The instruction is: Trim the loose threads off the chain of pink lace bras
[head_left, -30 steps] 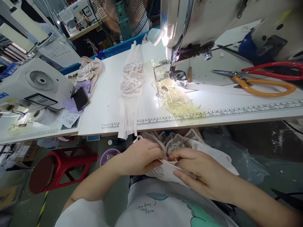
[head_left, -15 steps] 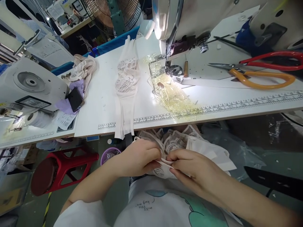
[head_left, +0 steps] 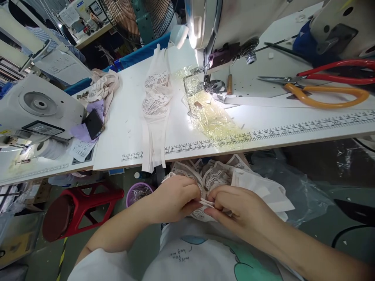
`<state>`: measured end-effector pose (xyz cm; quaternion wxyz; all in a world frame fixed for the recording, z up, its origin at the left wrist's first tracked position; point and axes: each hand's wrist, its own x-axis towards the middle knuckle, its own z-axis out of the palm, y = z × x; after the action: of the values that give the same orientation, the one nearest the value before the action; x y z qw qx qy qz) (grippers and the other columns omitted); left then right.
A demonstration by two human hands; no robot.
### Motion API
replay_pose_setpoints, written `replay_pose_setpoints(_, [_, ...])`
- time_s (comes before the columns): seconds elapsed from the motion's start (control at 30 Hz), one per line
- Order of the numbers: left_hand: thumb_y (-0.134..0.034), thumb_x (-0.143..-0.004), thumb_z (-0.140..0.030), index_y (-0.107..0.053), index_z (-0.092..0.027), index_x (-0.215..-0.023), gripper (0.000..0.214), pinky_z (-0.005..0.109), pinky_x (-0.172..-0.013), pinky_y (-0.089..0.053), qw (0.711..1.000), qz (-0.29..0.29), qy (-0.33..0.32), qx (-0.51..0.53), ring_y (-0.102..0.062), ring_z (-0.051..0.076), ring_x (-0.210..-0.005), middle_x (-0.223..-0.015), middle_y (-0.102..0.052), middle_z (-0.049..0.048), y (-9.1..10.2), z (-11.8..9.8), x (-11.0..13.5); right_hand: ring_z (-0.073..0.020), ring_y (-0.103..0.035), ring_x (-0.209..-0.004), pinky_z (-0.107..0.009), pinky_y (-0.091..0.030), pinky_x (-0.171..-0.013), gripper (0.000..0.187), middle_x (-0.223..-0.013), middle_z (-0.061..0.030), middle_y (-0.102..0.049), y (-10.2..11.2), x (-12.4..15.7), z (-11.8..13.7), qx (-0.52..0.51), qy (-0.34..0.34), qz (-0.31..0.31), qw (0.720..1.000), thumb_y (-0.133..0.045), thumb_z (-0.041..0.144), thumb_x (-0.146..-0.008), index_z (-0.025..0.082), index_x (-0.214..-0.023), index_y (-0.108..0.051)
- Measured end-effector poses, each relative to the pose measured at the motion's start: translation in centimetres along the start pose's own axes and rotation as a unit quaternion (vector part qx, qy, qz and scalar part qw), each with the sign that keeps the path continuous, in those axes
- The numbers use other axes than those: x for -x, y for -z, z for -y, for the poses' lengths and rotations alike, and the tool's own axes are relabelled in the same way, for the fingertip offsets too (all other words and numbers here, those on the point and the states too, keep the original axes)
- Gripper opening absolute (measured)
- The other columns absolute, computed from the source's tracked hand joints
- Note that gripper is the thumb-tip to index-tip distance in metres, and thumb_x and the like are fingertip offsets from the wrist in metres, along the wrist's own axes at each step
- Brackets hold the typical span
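A person at a sewing machine [head_left: 252,23] pinches the edge of a white lace garment [head_left: 218,177] between two bare hands, just below the front edge of the worktop [head_left: 117,132] and in front of a printed shirt [head_left: 202,257]. The left hand [head_left: 178,197] grips a narrow band of the fabric between thumb and curled fingers; the right hand [head_left: 238,207] holds the same band close beside it, thumb beneath and fingertips above. The garment looks light, soft and limp, likely to fold wherever it is not supported, and its lace appears delicate enough to snag; the finished band, firmer than the mesh, seems the best place to take hold, with the fingers kept close together. Bunched as it is, its long axis is hard to fix, but the spread runs broadly along the worktop's front edge, with plain white panels trailing toward the right and scalloped lace turned up toward the worktop. Whether the bundle is one piece or several cannot be told. On the worktop, a second lace garment [head_left: 157,105] lies lengthwise from the back edge to the front, its ends hanging over, while orange-handled scissors [head_left: 331,99] rest toward the right end.
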<state>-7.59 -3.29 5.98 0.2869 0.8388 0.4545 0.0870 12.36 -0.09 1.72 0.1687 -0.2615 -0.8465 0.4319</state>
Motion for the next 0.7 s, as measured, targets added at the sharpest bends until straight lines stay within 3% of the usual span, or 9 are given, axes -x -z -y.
replay_pose_setpoints(0.27, [-0.049, -0.088, -0.023, -0.058, -0.017, -0.087, 0.01, 0.026, -0.062, -0.042, 0.999, 0.028, 0.008, 0.019, -0.058, 0.017, -0.072, -0.076, -0.062, 0.0044, 0.0, -0.4, -0.1, -0.0149, -0.057, -0.059, -0.025, -0.039, -0.051, 0.009, -0.067, 0.0013, -0.059, 0.1, 0.2, 0.2, -0.006, -0.026, -0.001, 1.0, -0.049, 0.019, -0.086, 0.021, -0.077, -0.049])
replay_pose_setpoints(0.53, [-0.048, -0.087, -0.021, -0.058, -0.016, -0.081, 0.013, 0.03, -0.059, -0.037, 1.0, 0.013, -0.013, -0.023, -0.057, 0.017, -0.067, -0.073, -0.062, 0.0044, 0.0, -0.8, -0.2, -0.0176, -0.056, -0.065, -0.027, -0.041, -0.055, 0.01, -0.07, -0.0013, -0.059, 0.0, 0.1, 0.2, 0.011, 0.012, 0.016, 1.0, -0.051, 0.022, -0.087, 0.019, -0.078, -0.052])
replay_pose_setpoints(0.7, [-0.046, -0.089, -0.022, -0.06, -0.017, -0.083, 0.016, 0.031, -0.064, -0.036, 0.998, 0.023, 0.006, -0.06, -0.057, 0.017, -0.071, -0.074, -0.063, 0.0035, 0.5, -1.2, 0.1, -0.0167, -0.054, -0.066, -0.026, -0.04, -0.056, 0.015, -0.07, -0.0022, -0.056, 0.6, -0.2, 0.3, -0.031, 0.031, 0.03, 0.999, -0.047, 0.018, -0.089, 0.017, -0.078, -0.058])
